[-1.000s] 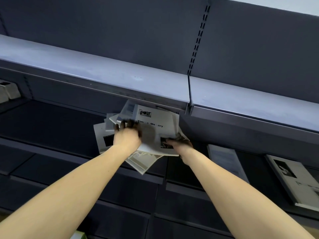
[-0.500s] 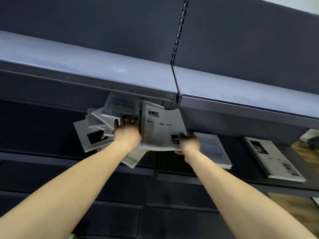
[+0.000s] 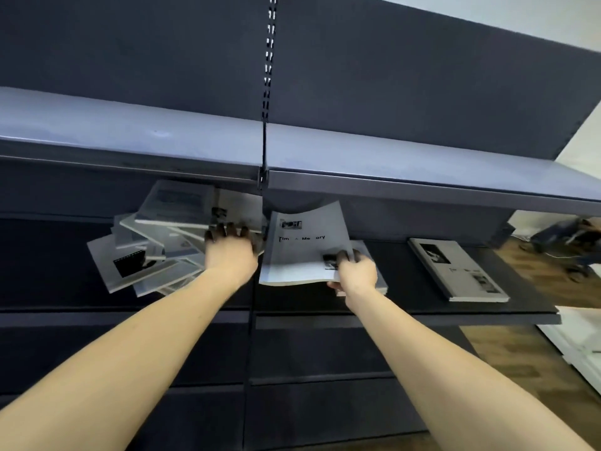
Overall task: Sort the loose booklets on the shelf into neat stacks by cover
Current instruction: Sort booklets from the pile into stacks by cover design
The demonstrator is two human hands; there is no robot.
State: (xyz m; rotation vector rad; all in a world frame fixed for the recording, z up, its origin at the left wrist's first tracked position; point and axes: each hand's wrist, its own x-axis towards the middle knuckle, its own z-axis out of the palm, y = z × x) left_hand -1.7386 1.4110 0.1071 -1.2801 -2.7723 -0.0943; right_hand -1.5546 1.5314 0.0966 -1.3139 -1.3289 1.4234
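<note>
A messy heap of grey-white booklets (image 3: 153, 242) lies on the dark shelf (image 3: 487, 314) at centre left. My left hand (image 3: 229, 255) rests on the heap's right side, fingers spread over the covers. My right hand (image 3: 356, 273) pinches the lower right corner of a white booklet (image 3: 302, 252) with black title lettering, lifted clear of the heap and bowed. Under that hand a pale booklet (image 3: 379, 281) lies flat, mostly hidden. Further right lies a grey booklet stack (image 3: 455, 270) with a dark photo on its cover.
An upper shelf (image 3: 390, 164) overhangs the booklets and hides the heap's back part. A slotted upright (image 3: 268, 76) runs down the back panel. Dark drawer-like fronts (image 3: 325, 353) lie below. Wooden floor (image 3: 527, 353) and dark objects show at the right.
My right hand has carried the titled booklet to the right, off the heap and over the pale booklet. My left hand stays on the heap. The view has swung right.
</note>
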